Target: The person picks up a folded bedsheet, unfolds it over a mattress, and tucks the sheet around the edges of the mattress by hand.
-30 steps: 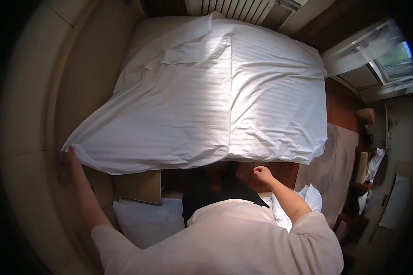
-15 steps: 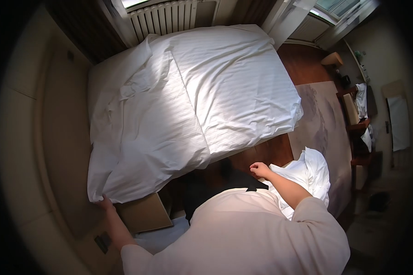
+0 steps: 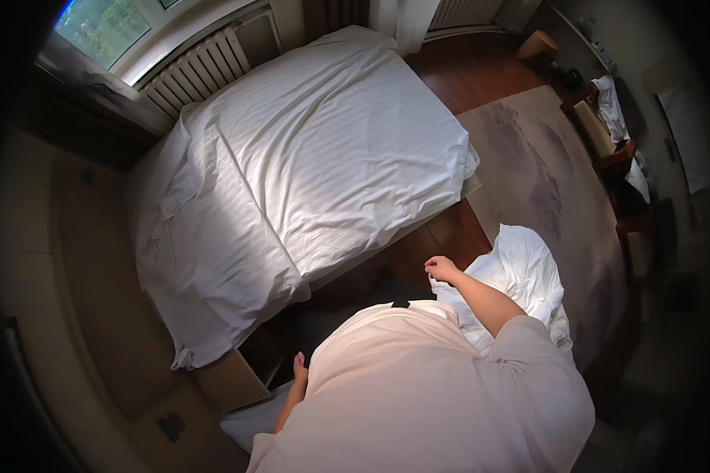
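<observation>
A white striped sheet (image 3: 323, 150) covers the bed, smooth with creases over the foot half and rumpled toward the headboard. Its near corner hangs over the bedside cabinet (image 3: 233, 384). My left hand (image 3: 300, 369) is beside my waist, apart from the sheet, its fingers loosely extended with nothing visible in them. In front of my body, my right hand (image 3: 440, 269) has its fingers curled in, and I see nothing held. A heap of white bedding (image 3: 521, 272) lies behind and beneath my right forearm.
A patterned rug (image 3: 536, 158) lies on the wooden floor (image 3: 469, 75) past the bed's foot. A chair (image 3: 596, 126) with white cloth on it stands at the right. Behind the bed are a radiator (image 3: 201, 71) and window (image 3: 106, 31). Something pale (image 3: 252, 422) lies beside the cabinet.
My left hand has let go of the sheet's corner by the headboard and come back to my side. My right hand stays curled in front of me. The view has turned and shifted.
</observation>
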Demonstrator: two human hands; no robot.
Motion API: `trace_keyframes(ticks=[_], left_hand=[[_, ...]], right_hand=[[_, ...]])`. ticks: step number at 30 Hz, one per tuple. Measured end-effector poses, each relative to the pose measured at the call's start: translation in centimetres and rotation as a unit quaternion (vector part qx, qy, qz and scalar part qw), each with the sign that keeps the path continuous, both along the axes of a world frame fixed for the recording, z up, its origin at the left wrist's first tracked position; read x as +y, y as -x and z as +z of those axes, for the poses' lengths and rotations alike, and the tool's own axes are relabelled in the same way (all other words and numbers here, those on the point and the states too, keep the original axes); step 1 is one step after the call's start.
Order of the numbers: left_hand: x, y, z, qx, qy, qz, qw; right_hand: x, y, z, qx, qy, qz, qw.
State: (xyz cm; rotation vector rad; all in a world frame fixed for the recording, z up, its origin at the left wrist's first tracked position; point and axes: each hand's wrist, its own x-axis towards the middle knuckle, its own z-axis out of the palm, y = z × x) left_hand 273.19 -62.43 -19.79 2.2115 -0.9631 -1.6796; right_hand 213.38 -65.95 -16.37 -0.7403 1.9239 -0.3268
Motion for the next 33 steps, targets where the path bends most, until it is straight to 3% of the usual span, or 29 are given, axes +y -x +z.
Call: trace_keyframes(ticks=[4, 8, 11, 12, 13, 14, 15, 17, 18, 20, 21, 22, 24, 27, 29, 30, 32, 33], left_hand=[[1.5, 5.3, 3.4, 0.002, -0.052, -0.197, 0.979], [-4.1, 6.6, 6.1, -0.025, -0.059, -0.354, 0.933], [-13.0, 8.3, 6.5, -0.047, -0.043, -0.363, 0.93], [-16.4, 9.8, 8.1, -0.06, -0.053, -0.292, 0.953], [-20.4, 6.8, 2.9, -0.045, -0.099, -0.222, 0.969], [-24.1, 8.7, 4.2, -0.127, -0.064, -0.237, 0.961], [-27.9, 8.8, 2.0, -0.151, -0.052, -0.175, 0.972], [-35.8, 12.5, 1.2, -0.184, -0.009, -0.21, 0.96], [-39.7, 15.0, 0.0, -0.206, 0.022, -0.275, 0.939], [-45.7, 23.3, -1.2, -0.25, 0.15, -0.354, 0.888], [-47.6, 28.6, -1.5, -0.19, 0.163, -0.345, 0.905], [-47.7, 35.2, 0.2, -0.099, 0.172, -0.322, 0.926], [-46.1, 48.6, 4.5, -0.028, 0.169, -0.365, 0.915], [-42.9, 64.0, 5.8, 0.013, 0.202, -0.538, 0.819], [-40.2, 72.4, 4.5, 0.023, 0.213, -0.615, 0.759], [-37.9, 76.5, 5.6, 0.01, 0.196, -0.627, 0.754], [-34.4, 82.4, 3.7, 0.045, 0.161, -0.633, 0.756], [-32.4, 85.7, 5.6, 0.004, 0.167, -0.68, 0.713]], right_hand=[[2.8, 7.1, 2.7, 0.013, 0.031, -0.071, 0.997], [4.6, 13.3, 3.6, 0.022, 0.054, -0.162, 0.985], [7.1, 16.2, 4.6, 0.03, 0.064, -0.244, 0.967], [8.7, 16.2, 4.9, 0.045, 0.064, -0.261, 0.962], [10.3, 16.3, 5.3, 0.062, 0.065, -0.275, 0.957], [12.4, 16.3, 5.1, 0.049, 0.046, -0.298, 0.952], [14.9, 15.9, 4.3, 0.034, 0.027, -0.317, 0.948], [21.5, 15.0, 0.6, 0.064, 0.019, -0.273, 0.96], [24.5, 14.4, -0.1, 0.067, -0.006, -0.274, 0.959], [29.7, 13.4, -1.4, 0.083, -0.045, -0.251, 0.963], [31.9, 12.5, -1.9, 0.097, -0.06, -0.228, 0.967], [33.7, 11.1, -2.3, 0.085, -0.095, -0.281, 0.951], [35.5, 10.8, -2.3, 0.033, -0.153, -0.345, 0.925], [36.3, 12.2, -2.2, -0.07, -0.179, -0.338, 0.921], [36.8, 16.4, -2.9, 0.009, -0.119, -0.134, 0.984], [36.5, 19.0, -2.3, -0.01, -0.077, -0.237, 0.968], [35.4, 27.3, -0.9, -0.009, -0.108, -0.211, 0.972], [34.6, 31.7, 0.6, -0.005, -0.124, -0.198, 0.972]])
